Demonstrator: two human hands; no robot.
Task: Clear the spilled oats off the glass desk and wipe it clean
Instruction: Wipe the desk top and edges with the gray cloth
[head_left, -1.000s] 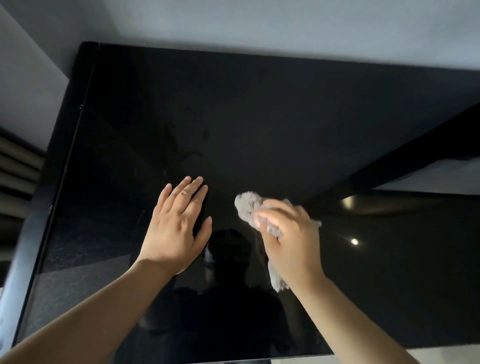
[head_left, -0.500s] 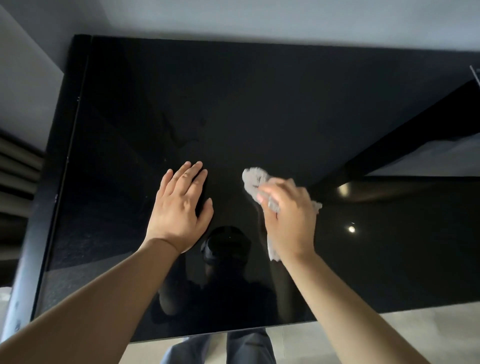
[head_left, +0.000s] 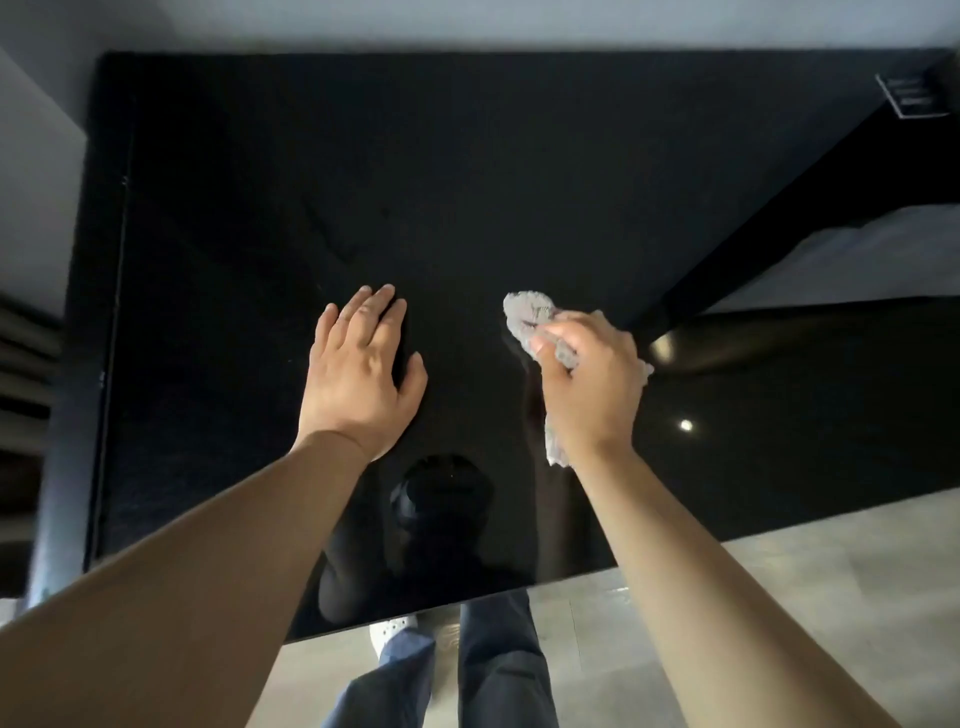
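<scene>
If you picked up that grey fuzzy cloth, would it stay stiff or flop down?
Probably flop. The grey fuzzy cloth is bunched up in the right hand, and a loose end hangs out below the wrist, so it looks soft. It is likely light too, since a few fingers hold it. Its fuzzy surface should not slip easily on the black glass desk.

Glossy black glass desk (head_left: 467, 182); crumpled grey cloth (head_left: 527, 314) on it.

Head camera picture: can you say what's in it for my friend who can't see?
A person's right hand presses a crumpled grey cloth on a shiny black glass desk, while the left hand rests flat beside it. No oats show on the dark glass.
</scene>
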